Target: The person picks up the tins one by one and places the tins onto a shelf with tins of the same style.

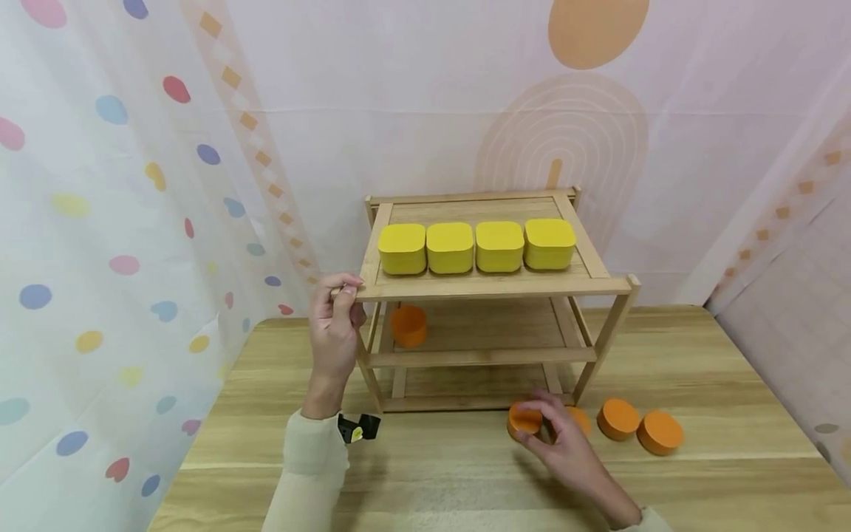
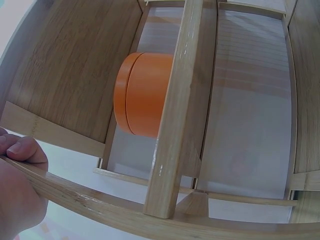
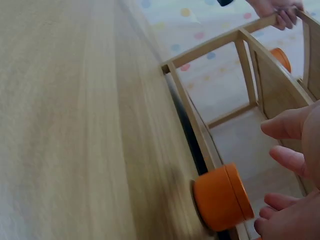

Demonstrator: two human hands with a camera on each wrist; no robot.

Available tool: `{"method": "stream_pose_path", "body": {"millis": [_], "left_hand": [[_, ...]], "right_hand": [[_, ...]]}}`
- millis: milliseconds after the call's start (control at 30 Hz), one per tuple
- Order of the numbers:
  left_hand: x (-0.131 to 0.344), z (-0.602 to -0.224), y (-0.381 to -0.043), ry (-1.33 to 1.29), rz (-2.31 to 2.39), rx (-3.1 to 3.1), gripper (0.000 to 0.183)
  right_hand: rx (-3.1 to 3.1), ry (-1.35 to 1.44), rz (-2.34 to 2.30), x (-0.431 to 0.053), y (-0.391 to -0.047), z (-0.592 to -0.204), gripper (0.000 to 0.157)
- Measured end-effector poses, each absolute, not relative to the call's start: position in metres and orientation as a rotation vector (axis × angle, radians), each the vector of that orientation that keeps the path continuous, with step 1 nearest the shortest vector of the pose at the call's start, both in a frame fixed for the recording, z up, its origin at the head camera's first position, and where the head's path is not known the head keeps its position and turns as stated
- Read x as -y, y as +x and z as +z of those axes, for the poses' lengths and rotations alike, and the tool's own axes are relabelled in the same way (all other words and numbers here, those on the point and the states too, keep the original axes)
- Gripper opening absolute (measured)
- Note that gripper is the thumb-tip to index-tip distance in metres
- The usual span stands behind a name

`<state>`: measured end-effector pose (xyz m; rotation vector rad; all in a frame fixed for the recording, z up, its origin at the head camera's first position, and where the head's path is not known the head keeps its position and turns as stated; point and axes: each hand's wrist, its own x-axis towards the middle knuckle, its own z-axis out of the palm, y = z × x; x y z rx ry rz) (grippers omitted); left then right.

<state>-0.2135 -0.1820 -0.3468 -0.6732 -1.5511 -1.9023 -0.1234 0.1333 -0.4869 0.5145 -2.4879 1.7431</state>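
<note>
Head view: closest are the person's cream sleeves (image 1: 312, 454), reaching in over a wood-grain bench (image 1: 425, 473). R hand (image 1: 564, 442) is at front, just R of centre, thumb & fingers spread apart about the lid end of a round orange box (image 1: 523, 421); in the R wrist view they're loose, w/ a gap btwn thumb & lid, so not gripping; can't tell if a fingertip touches. That box sits on the bench, just in front of the rack's bottom rail. To its R, in a row: a 2nd orange box (image 1: 580, 420), partly hidden behind the hand, then a 3rd orange box (image 1: 619, 419) & 4th orange box (image 1: 660, 433). On L wrist, a small black device (image 1: 359, 428). L hand (image 1: 335, 321) is up at the rack's front L corner, fingers & thumb curled round the top rail, gripping it. The 3-tier wooden rack (image 1: 492, 288) stands on the bench; on its middle shelf, L side, one more orange box (image 1: 408, 326). Top shelf: 4 yellow boxes (image 1: 450, 248), rounded-square, side by side. Bkgd: pale curtain (image 1: 399, 74) w/ coloured dots at L & a tan rainbow arch (image 1: 561, 133) R of centre.
</note>
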Motion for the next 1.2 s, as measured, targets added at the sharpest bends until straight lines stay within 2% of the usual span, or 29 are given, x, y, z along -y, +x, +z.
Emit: {"method": "stream_pose_path", "body": {"millis": [233,667,1033,1200], "left_hand": [[0.182,-0.346,-0.212,-0.681,-1.914,1.539,0.016],[0.182,-0.346,-0.212,-0.689,-1.913,1.532,0.016],[0.184,-0.349,-0.211,-0.687,-1.881,1.559,0.015],[0.184,-0.348,-0.211,-0.680,-1.875,1.566,0.016]], "right_hand": [[2.568,0.368,1.674,-0.120,-0.124,-0.491,0.036],[2.702,0.274,1.598,-0.117,-0.121,-0.492,0.044],[2.717,0.267,1.584,-0.116,-0.118,-0.493,0.034],[2.704,0.269,1.568,-0.116,-0.118,-0.493,0.035]]}}
